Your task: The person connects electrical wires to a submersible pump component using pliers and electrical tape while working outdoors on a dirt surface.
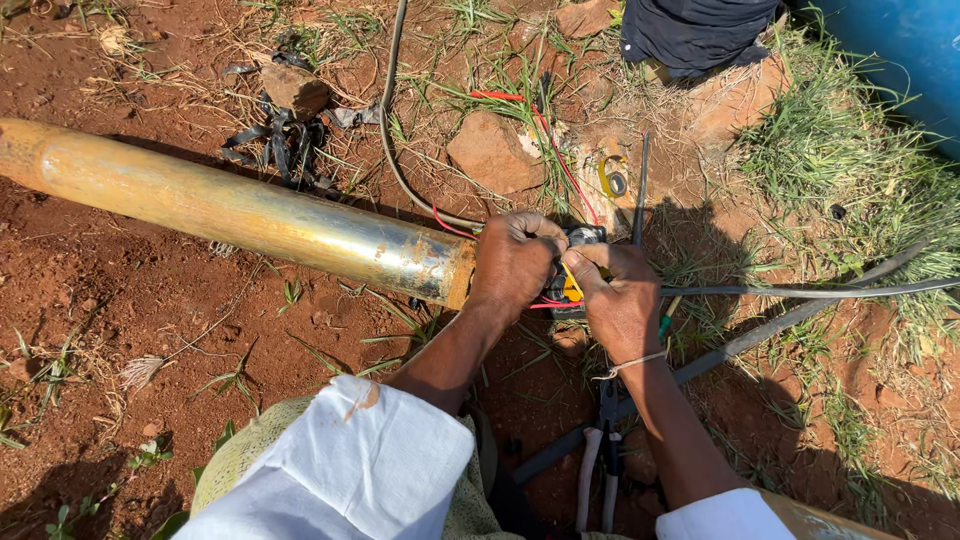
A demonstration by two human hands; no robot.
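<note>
White sleeves (350,465) nearest camera. Left hand (513,262) fisted around wire joint (570,285) at end of brass-coloured pump cylinder (240,208); right hand (622,300) pinched closed on same joint. Joint lay mid-ground on red soil (120,300). Judged light, pliable; cylinder heavy, slick. Grip wires near cylinder's end.

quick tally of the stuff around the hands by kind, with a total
metal pipe: 1
pliers: 1
screwdriver: 1
grey cables: 2
red rocks: 2
hands: 2, left hand and right hand
Total: 9
</note>
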